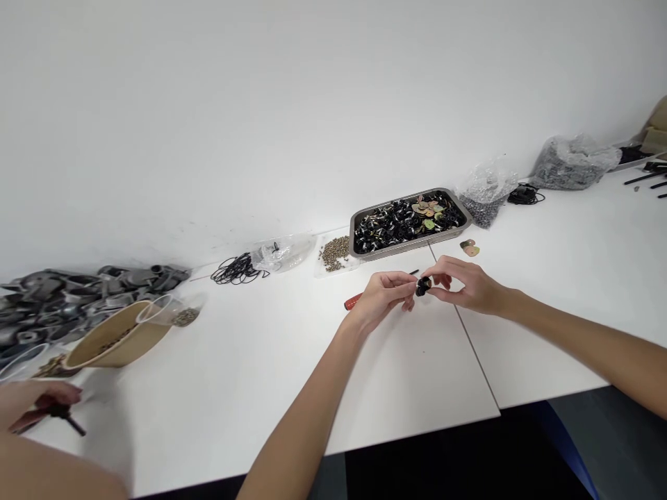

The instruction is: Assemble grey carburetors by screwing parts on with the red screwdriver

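Observation:
Over the white table, both of my hands pinch one small black ring-shaped part [423, 285] with a shiny edge; its exact kind I cannot make out. My left hand [384, 295] grips it from the left, fingertips together. From the right, my right hand [466, 283] holds it between thumb and fingers. Partly hidden behind my left hand lies a screwdriver with a red handle [353, 301]. Just beyond stands a metal tray [406, 246] filled with similar black parts, with several yellowish-green discs [429, 212] on top.
Small brass-coloured screws [334, 253] and loose discs [470, 248] lie near the tray. Black cords [238, 269] and plastic bags [573, 163] line the wall. At left are grey fittings [104, 295], a tan container [125, 347], and a co-worker's hand [44, 399] holding a black tool.

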A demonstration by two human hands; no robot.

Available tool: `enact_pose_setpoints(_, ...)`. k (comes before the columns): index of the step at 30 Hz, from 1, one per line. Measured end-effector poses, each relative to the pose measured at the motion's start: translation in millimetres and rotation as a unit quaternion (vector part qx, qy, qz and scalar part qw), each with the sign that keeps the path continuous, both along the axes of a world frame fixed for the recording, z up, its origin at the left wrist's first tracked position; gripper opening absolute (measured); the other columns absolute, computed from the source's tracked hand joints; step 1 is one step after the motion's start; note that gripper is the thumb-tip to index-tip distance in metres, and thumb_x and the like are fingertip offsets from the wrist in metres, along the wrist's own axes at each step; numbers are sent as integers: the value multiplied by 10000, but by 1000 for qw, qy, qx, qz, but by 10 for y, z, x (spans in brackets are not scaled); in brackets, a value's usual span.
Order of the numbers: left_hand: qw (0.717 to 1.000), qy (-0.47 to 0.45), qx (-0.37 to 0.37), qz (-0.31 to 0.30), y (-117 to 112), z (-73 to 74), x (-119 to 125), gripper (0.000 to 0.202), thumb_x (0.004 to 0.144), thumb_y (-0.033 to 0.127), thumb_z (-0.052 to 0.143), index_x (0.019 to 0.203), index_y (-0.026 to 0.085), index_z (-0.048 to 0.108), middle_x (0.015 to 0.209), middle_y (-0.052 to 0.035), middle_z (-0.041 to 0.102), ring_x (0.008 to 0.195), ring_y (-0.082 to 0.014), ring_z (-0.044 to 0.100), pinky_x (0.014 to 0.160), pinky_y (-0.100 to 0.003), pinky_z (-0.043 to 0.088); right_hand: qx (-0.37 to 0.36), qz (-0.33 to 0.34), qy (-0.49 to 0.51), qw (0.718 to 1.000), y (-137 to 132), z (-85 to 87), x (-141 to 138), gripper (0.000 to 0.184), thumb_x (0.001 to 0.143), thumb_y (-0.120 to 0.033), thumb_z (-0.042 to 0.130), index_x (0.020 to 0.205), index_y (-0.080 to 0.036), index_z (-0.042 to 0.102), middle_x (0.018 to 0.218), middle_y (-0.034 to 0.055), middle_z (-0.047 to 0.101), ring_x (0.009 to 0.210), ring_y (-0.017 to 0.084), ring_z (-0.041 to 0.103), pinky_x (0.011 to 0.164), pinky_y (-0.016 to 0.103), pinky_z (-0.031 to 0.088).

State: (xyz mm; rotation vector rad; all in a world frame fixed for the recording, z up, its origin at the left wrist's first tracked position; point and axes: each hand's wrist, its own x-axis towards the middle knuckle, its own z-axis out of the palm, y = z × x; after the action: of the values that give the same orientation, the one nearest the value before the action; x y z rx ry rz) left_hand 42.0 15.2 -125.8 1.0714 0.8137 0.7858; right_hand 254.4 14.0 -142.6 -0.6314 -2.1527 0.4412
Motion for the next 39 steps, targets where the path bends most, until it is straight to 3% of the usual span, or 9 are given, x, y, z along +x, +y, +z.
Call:
enact_pose_setpoints(14, 996, 60, 62, -33, 46, -78, -72, 319, 700, 378, 790, 870, 119, 713, 598, -26, 606, 526, -110, 525, 556, -279, 407, 30, -10, -20, 999, -8, -24, 1, 198, 902, -251, 562, 1085, -195, 614, 848, 17, 628, 587, 60, 513, 551, 192, 470)
enact_pose_setpoints(18, 990, 98, 78, -67, 73, -58, -136, 281, 741, 368, 753, 842, 107, 736, 560, -28, 594, 492, -99, 500, 545, -271, 392, 58, -17, -32, 998, -15, 4, -9, 159, 895, -252, 571, 1032, -189, 623, 847, 11, 663, 560, 54, 509, 523, 186, 446)
enact_pose_setpoints(27, 989, 94, 93, -59, 85, -72, -112, 241, 729, 327, 755, 788, 96, 720, 548, -22, 591, 445, -87, 484, 473, -239, 356, 129, -31, -30, 991, -17, 2, -21, 158, 837, -168, 590, 994, -172, 612, 801, -20, 679, 521, 34, 525, 489, 161, 413)
enact_pose_setpoints(33, 986, 107, 106, -72, 90, -15, -171, 253, 752, 350, 741, 816, 106, 723, 523, -2, 575, 436, -77, 473, 515, -250, 385, 183, -31, -31, 982, -10, 33, -38, 167, 820, -122, 582, 980, -170, 579, 774, -29, 666, 501, 38, 471, 475, 171, 391)
enact_pose_setpoints(36, 973, 179, 137, -54, 55, -13, -120, 282, 800, 382, 702, 852, 105, 708, 614, -29, 625, 527, -98, 540, 596, -272, 465, 146, -29, -35, 988, -12, 24, -35, 156, 819, -142, 594, 971, -178, 587, 772, -32, 659, 506, 36, 474, 481, 165, 398)
enact_pose_setpoints(39, 959, 226, 169, -6, 19, 18, -139, 315, 870, 390, 623, 1027, 118, 645, 922, -76, 666, 789, -151, 628, 742, -317, 551, 100, -23, -45, 994, -12, -4, -25, 133, 825, -169, 592, 957, -178, 597, 777, -23, 652, 506, 35, 475, 475, 159, 395)
